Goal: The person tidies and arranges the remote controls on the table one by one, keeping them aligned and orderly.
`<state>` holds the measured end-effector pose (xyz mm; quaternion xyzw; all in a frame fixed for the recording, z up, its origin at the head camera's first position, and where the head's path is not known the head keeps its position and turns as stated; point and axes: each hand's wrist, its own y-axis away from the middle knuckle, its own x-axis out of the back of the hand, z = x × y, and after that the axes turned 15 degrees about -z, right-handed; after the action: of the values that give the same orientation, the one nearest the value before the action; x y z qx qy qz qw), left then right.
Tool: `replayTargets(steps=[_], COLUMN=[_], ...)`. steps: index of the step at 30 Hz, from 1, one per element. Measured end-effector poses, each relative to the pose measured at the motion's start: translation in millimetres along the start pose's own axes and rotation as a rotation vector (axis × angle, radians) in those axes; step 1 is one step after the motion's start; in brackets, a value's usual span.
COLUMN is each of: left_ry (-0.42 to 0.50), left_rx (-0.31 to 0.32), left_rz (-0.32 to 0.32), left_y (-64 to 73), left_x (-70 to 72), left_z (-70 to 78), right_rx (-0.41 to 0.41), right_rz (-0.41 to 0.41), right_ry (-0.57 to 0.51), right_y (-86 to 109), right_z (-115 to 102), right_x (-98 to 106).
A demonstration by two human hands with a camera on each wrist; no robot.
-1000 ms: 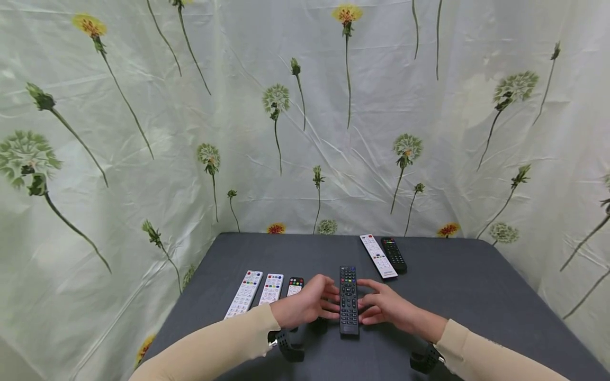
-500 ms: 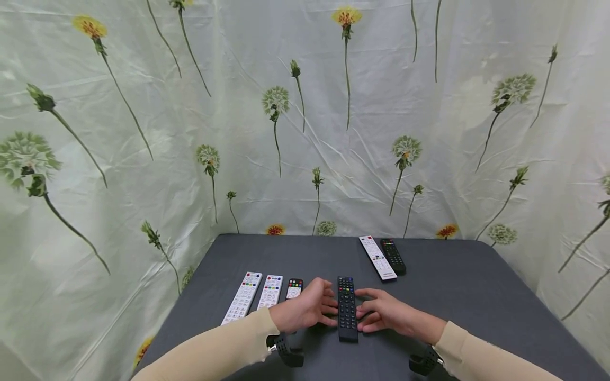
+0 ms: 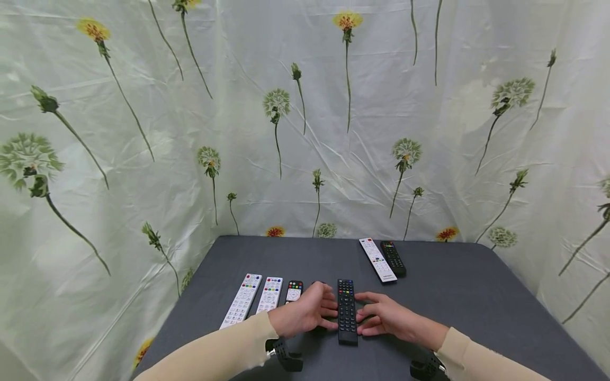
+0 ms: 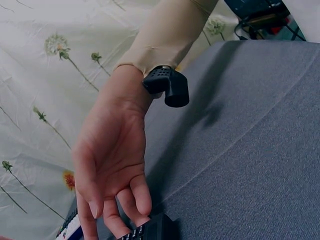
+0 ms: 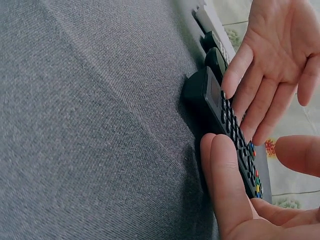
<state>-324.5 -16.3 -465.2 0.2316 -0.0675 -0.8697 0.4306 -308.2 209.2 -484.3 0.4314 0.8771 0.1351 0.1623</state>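
Note:
A long black remote control lies lengthwise on the dark grey table between the two hands. My left hand is along its left side, fingers loosely extended with the tips right at the edge. On the opposite side, my right hand reaches in with relaxed fingers touching its long edge. The right wrist view shows the black remote's near end down on the cloth, with fingertips at both sides. Behind my left hand, a rounded dark remote is mostly hidden in the head view.
To the left lie two white remotes and a smaller black-and-white remote, partly covered by my left arm. Farther back on the right, a white remote sits beside a black one. A flowered curtain hangs behind the table.
The black remote, tilted up between the hands a second ago, has come down flat and sits a little nearer the front. Both hands have lowered slightly with it and stay beside it.

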Motion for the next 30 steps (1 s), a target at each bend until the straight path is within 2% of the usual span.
replayTargets(steps=[7,14,22,26,30], left_ry=[-0.003,-0.087,-0.264,-0.301,-0.29], left_rx=[0.004,0.008,-0.07,-0.101,-0.136], left_rz=[0.01,0.006,0.05,0.052,0.038], left_y=[1.9,-1.3,-5.5,-12.5,-23.3], left_x=[-1.3,0.5,-0.3,-2.6,-7.7], left_z=[0.9,0.7,4.7,14.9,22.3], right_rx=[0.007,0.022,0.062,0.114,0.153], right_rz=[-0.01,-0.003,0.059,0.092,0.163], right_ry=[-0.005,0.027,0.117,0.183,0.285], right_y=[1.1,2.1,8.8,12.8,14.9], right_z=[0.9,1.0,-2.5,-13.1,-22.5], right_x=[-0.8,-1.0,7.3,17.2,29.6])
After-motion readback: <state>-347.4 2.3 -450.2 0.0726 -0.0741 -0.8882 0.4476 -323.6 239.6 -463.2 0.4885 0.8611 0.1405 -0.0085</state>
